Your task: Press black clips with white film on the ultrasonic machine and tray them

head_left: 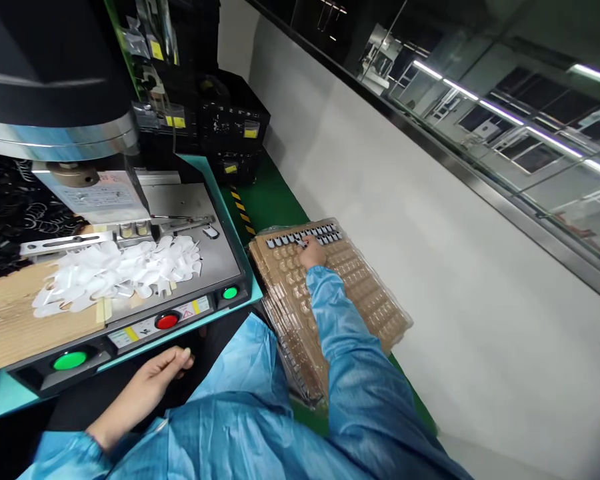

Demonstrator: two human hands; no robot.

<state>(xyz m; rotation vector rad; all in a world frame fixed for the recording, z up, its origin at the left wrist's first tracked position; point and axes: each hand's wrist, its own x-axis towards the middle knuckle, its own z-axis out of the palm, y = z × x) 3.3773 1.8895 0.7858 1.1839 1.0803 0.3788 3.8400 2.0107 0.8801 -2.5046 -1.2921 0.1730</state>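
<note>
My right hand (313, 253) reaches over a clear plastic blister tray (360, 283) and pinches a small grey-and-black part (301, 244) at its upper rows. Similar rounded parts (279, 241) fill the pockets along the tray's far edge, on both sides of my fingers. My left hand (155, 380) hovers in front of the machine's button panel (145, 328), fingers curled and thumb against the index finger, with nothing visible in it. Another such part (211, 232) lies on the machine's metal bed (215, 260), beside the fixture (140, 232).
White film pieces (125, 270) lie heaped on the bed, below the press head (55, 133). Green buttons (70, 361) and a red button (167, 321) line the front. Black parts (10, 207) pile up at left. Black bins (233, 120) stand behind; a white wall (430, 267) bounds the right.
</note>
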